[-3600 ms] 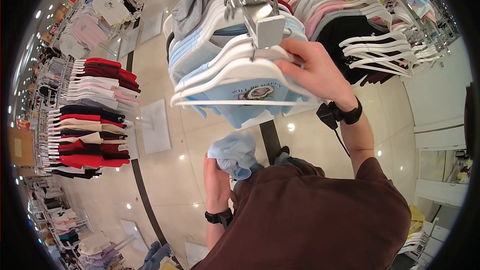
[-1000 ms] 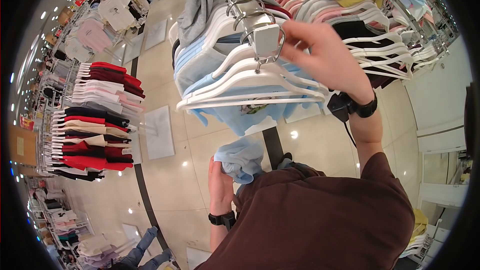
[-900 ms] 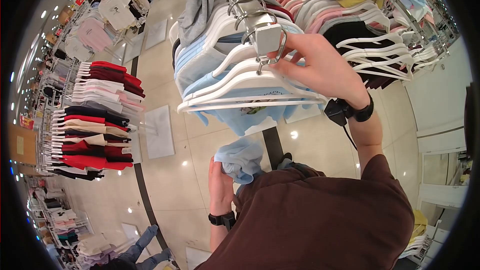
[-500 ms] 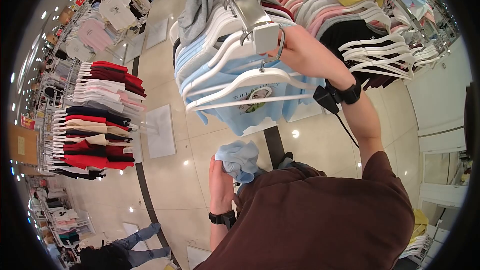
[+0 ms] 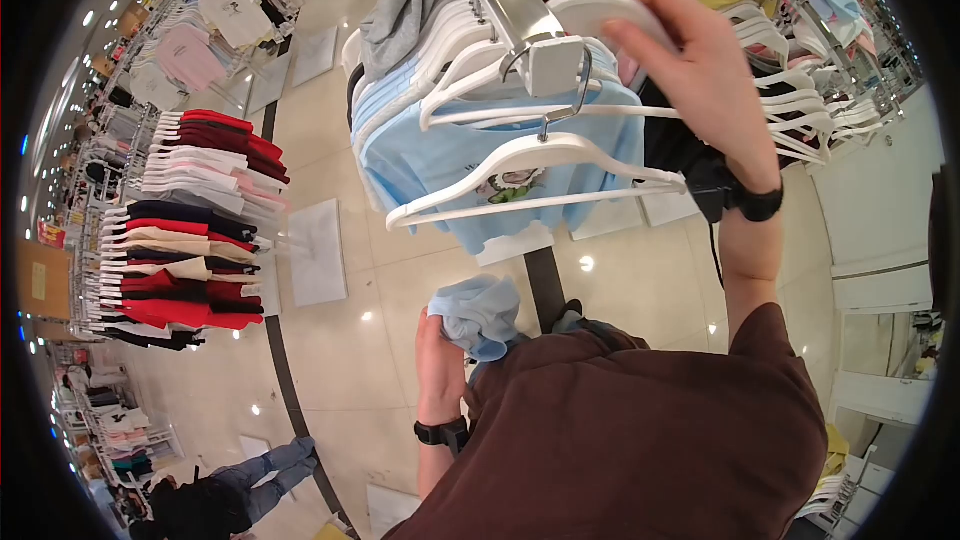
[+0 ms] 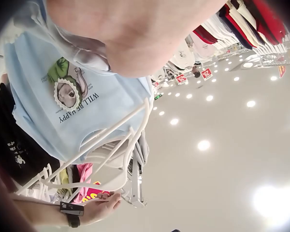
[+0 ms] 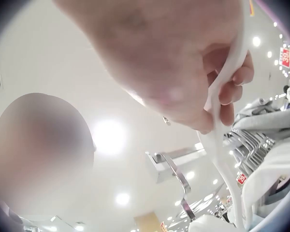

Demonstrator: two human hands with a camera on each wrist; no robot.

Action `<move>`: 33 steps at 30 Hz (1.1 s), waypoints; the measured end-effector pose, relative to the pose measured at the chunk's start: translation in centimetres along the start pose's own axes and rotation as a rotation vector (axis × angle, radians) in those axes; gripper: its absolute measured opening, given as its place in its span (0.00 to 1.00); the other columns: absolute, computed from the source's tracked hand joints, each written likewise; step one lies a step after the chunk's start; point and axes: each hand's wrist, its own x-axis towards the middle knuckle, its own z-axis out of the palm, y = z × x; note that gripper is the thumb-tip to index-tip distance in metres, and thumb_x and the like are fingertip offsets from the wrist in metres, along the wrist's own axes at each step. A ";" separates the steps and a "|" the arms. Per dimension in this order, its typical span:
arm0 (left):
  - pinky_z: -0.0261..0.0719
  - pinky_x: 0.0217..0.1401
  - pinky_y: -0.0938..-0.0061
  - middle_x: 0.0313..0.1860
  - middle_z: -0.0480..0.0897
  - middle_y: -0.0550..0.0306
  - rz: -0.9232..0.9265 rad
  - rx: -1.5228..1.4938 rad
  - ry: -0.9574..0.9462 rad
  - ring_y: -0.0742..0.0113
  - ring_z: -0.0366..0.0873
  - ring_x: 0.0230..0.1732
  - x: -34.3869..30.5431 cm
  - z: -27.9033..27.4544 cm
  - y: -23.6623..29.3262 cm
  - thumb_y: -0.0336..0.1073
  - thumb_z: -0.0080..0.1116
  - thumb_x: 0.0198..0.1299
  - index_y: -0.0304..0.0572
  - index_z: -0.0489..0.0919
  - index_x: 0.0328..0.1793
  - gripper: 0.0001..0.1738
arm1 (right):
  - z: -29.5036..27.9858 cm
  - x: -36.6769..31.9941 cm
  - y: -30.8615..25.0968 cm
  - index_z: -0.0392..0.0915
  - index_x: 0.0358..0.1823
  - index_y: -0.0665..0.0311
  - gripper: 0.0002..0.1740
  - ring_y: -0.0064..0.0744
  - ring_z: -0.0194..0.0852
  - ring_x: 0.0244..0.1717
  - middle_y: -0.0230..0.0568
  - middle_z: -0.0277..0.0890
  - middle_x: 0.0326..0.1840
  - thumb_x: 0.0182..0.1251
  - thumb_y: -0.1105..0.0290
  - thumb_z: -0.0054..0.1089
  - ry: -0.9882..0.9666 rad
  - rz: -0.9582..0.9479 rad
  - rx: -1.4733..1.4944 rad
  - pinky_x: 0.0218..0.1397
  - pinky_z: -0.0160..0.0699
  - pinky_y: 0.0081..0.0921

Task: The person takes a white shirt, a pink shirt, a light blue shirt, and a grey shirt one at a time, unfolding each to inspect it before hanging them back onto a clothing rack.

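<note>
My right hand pinches a white hanger beside the rack's white end cap; the right wrist view shows the fingers curled round that hanger. Another bare white hanger hangs from a metal loop at the end cap, in front of light blue tops with a printed picture. Low in the middle of the head view, my left hand holds a bunched light blue garment. In the left wrist view, the printed top hangs behind the bare hanger.
A grey garment drapes over the rack. To the right is a rack with black and pink clothes and white hangers. Red, white and black clothes hang at left. A person in jeans is at the lower left.
My right hand has moved from the end cap up and to the right with a hanger. The front hanger hangs apart from the tops. My left hand keeps the bunched garment.
</note>
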 end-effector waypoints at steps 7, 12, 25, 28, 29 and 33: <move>0.72 0.72 0.58 0.66 0.77 0.49 -0.050 -0.038 -0.031 0.59 0.74 0.68 1.0 0.7 0.4 0.37 0.41 0.78 0.37 0.70 0.67 0.18 | -6.8 -7.1 -2.2 0.80 0.58 0.68 0.18 0.22 0.75 0.46 0.36 0.83 0.45 0.74 0.65 0.68 0.395 0.307 -0.224 0.51 0.75 0.21; 0.73 0.71 0.60 0.64 0.79 0.53 -0.095 -0.075 -0.081 0.61 0.77 0.66 1.3 2.0 1.0 0.40 0.45 0.78 0.39 0.71 0.67 0.18 | -11.2 -18.2 4.8 0.75 0.59 0.75 0.25 0.20 0.64 0.32 0.33 0.74 0.35 0.81 0.54 0.58 0.630 0.382 0.164 0.38 0.63 0.22; 0.78 0.68 0.61 0.64 0.79 0.55 -0.133 0.133 -0.300 0.63 0.78 0.66 -0.3 7.6 1.8 0.37 0.49 0.78 0.39 0.70 0.71 0.20 | -1.2 -23.4 1.7 0.73 0.41 0.58 0.27 0.18 0.50 0.20 0.24 0.58 0.20 0.83 0.42 0.40 0.416 0.461 1.689 0.35 0.59 0.22; 0.78 0.68 0.62 0.65 0.79 0.54 -0.131 0.065 -0.306 0.63 0.78 0.66 -1.4 10.4 2.4 0.36 0.49 0.77 0.38 0.69 0.71 0.20 | 1.4 -21.3 -0.5 0.73 0.37 0.57 0.29 0.20 0.50 0.20 0.27 0.60 0.17 0.82 0.40 0.36 0.377 0.556 1.778 0.34 0.52 0.26; 0.78 0.66 0.64 0.63 0.79 0.55 -0.144 0.018 -0.309 0.65 0.79 0.63 -1.8 11.2 2.5 0.36 0.50 0.78 0.40 0.69 0.69 0.18 | 2.1 -20.9 -0.9 0.73 0.37 0.57 0.29 0.20 0.50 0.20 0.27 0.60 0.17 0.82 0.40 0.36 0.378 0.554 1.779 0.34 0.52 0.26; 0.78 0.65 0.64 0.62 0.79 0.55 -0.117 -0.022 -0.334 0.65 0.80 0.61 -2.6 11.9 2.3 0.36 0.52 0.79 0.41 0.69 0.69 0.17 | 4.3 -21.2 -2.0 0.67 0.32 0.54 0.29 0.22 0.50 0.23 0.29 0.64 0.19 0.77 0.37 0.40 0.332 0.503 1.672 0.38 0.51 0.27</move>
